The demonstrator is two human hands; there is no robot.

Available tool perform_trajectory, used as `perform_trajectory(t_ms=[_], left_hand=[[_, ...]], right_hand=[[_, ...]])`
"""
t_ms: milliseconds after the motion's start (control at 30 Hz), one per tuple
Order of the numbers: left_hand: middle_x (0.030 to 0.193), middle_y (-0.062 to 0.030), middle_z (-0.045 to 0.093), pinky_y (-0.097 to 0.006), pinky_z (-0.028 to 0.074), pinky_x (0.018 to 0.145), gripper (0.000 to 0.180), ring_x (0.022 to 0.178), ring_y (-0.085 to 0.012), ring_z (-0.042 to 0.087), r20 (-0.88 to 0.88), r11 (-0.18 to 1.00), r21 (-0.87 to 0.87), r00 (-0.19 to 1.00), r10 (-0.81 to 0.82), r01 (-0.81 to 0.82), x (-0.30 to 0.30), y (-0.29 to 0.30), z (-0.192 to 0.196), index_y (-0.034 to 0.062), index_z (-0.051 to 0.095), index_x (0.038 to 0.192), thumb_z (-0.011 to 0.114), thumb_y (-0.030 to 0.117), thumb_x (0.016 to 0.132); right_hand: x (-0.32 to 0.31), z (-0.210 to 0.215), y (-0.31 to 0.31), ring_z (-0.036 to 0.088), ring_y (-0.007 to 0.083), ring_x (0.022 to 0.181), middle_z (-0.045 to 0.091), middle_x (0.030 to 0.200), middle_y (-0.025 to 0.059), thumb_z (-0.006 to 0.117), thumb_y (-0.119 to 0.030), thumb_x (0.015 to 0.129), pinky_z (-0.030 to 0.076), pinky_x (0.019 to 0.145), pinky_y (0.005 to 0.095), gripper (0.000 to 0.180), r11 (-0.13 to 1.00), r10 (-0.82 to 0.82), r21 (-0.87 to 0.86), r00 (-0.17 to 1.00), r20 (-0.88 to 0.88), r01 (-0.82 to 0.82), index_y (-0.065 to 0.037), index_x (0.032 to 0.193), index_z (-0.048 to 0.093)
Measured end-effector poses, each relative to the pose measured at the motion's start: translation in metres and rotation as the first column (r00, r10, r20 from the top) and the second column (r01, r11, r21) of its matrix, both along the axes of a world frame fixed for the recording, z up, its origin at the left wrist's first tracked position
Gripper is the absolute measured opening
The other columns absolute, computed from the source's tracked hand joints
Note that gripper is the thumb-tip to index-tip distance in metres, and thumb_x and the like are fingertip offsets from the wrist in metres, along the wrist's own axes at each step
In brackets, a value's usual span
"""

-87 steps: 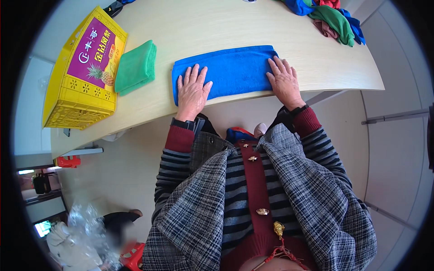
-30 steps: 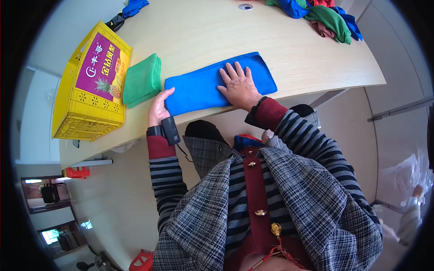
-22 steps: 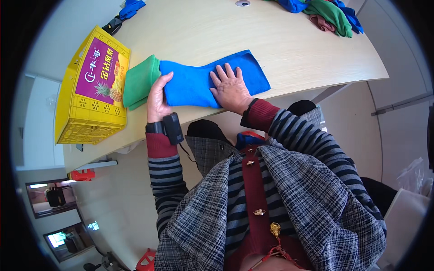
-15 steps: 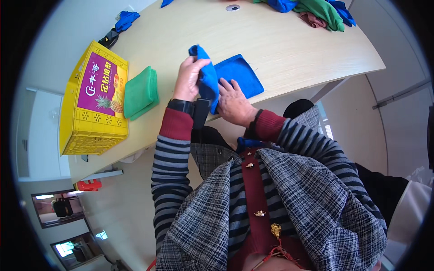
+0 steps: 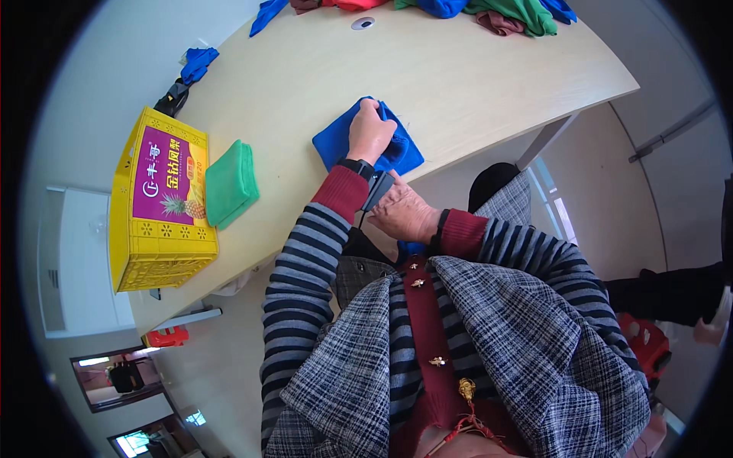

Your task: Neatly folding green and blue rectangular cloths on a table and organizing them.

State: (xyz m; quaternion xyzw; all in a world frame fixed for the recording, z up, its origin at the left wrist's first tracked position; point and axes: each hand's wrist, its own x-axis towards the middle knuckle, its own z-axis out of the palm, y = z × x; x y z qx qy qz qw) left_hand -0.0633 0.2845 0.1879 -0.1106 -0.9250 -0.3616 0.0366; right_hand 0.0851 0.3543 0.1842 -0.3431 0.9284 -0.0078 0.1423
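A blue cloth (image 5: pixel 331 142) lies folded on the table near its front edge, with one part lifted and bent over. My left hand (image 5: pixel 372 133) is closed on the lifted part, its fingers pinching the fabric over the middle of the cloth. Just below, at the table's edge, is my right hand (image 5: pixel 405 212). A dark box on my left wrist covers some of its fingers, so whether it holds anything is hidden. To the left, a folded green cloth (image 5: pixel 232 185) rests against a yellow box.
The yellow plastic box (image 5: pixel 164 248) with a printed panel stands at the table's left end. Along the far edge lie crumpled green (image 5: pixel 534 17), blue, red and brown cloths. A round cable hole (image 5: pixel 363 24) is set in the table (image 5: pixel 473 91). Another person's arm (image 5: pixel 664 298) shows at right.
My left hand has moved right and swung the raised blue piece onto the flat blue cloth. My right hand has slipped off the cloth toward the table's edge. The view has shifted slightly.
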Motion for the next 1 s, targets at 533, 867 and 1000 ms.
perform_trajectory(t_ms=[533,867,1000], left_hand=[[0.128,-0.0192,0.062,-0.043,0.048,0.103,0.042,0.12,-0.036,0.06,-0.374,0.971,-0.139,0.898,-0.234,0.195,0.112,-0.104,0.003,0.0,0.057,0.129,0.068,0.018,0.093],[0.14,-0.0179,0.057,-0.043,0.044,0.11,0.052,0.132,-0.0359,0.053,-0.369,0.957,-0.249,0.899,-0.237,0.15,0.115,-0.115,-0.017,0.0029,0.055,0.136,0.068,0.007,0.086],[0.139,-0.0181,0.057,-0.043,0.045,0.109,0.054,0.132,-0.0362,0.053,-0.384,0.964,-0.25,0.905,-0.184,0.09,0.118,-0.114,-0.022,0.0032,0.055,0.135,0.068,0.002,0.083]], right_hand=[[0.002,-0.022,0.003,0.049,0.0286,0.124,0.056,0.13,0.0118,0.075,-0.026,0.079,0.036,0.108,0.0441,0.05,0.876,-0.187,-0.483,0.907,-0.376,-0.02,-0.004,0.122,0.061],[-0.012,-0.011,0.043,0.057,0.0302,0.117,0.055,0.138,0.0133,0.067,-0.01,0.082,0.044,0.103,0.0453,0.04,0.695,-0.26,-0.719,0.927,-0.27,-0.015,-0.006,0.122,0.063],[-0.03,0.008,0.054,0.061,0.0296,0.11,0.061,0.131,0.0124,0.067,-0.003,0.081,0.047,0.098,0.0447,0.032,0.763,-0.435,-0.646,0.759,-0.484,0.026,-0.005,0.112,0.066]])
